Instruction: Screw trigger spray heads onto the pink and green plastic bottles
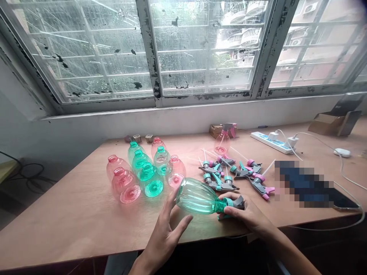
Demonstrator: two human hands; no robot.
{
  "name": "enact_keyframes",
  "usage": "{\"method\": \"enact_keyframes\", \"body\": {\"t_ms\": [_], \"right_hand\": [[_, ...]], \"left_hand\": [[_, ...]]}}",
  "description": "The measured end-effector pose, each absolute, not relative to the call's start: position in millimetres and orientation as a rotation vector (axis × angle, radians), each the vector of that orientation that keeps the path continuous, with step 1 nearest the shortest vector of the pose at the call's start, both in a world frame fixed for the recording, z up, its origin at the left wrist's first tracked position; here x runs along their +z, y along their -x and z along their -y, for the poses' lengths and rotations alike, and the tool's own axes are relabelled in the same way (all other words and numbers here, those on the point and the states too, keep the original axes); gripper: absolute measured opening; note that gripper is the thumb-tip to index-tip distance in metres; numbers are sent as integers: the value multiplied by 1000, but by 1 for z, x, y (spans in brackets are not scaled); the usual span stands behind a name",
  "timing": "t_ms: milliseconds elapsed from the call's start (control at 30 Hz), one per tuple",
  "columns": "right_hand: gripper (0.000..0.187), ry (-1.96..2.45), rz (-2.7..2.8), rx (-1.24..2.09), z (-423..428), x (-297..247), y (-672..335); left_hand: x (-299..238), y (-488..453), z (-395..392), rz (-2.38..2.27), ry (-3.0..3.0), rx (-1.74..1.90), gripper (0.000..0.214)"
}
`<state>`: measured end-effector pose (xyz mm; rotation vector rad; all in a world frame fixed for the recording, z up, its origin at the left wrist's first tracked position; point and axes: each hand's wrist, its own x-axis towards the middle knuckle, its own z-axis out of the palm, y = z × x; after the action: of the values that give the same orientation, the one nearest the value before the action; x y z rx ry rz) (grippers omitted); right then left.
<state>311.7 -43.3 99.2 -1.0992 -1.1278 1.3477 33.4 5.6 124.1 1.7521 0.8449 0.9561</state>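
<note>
A clear green bottle (196, 196) lies nearly level above the front of the table, its base to the left. My left hand (166, 225) cups the base, fingers partly hidden behind it and thumb held slightly off the near side. At the neck sits a grey and teal spray head (229, 204), which my right hand (246, 212) grips between thumb and fingers. Just behind are several loose spray heads (219, 183) in grey with teal or pink parts. To the left stand several open green bottles (151, 183) and pink bottles (126, 187).
A pink spray bottle (222, 143) with its head on stands near the wall by a small cardboard box (215, 131). Farther right are a power strip (272, 143) with cables, a partly blurred phone (345, 200) and an open carton (329, 122). The window is behind the table.
</note>
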Motion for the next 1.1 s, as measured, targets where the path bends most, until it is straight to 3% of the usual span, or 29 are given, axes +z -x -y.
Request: {"method": "enact_keyframes", "body": {"t_ms": [100, 300, 433, 700, 1100], "right_hand": [[44, 1102, 1151, 1323, 44, 102, -310], [41, 1108, 1173, 1305, 44, 106, -308], [43, 1163, 1188, 1264, 44, 105, -308], [32, 1189, 1340, 1076, 49, 107, -306], [37, 995, 1021, 1308, 42, 100, -307]], "left_hand": [[123, -32, -5, -832, -1698, 977, 68], [129, -34, -7, -871, -1723, 1136, 42], [132, -33, -9, -870, -1694, 1137, 40], [125, -28, -15, -789, -1326, 946, 59], [124, -27, -10, -558, -1363, 915, 66]]}}
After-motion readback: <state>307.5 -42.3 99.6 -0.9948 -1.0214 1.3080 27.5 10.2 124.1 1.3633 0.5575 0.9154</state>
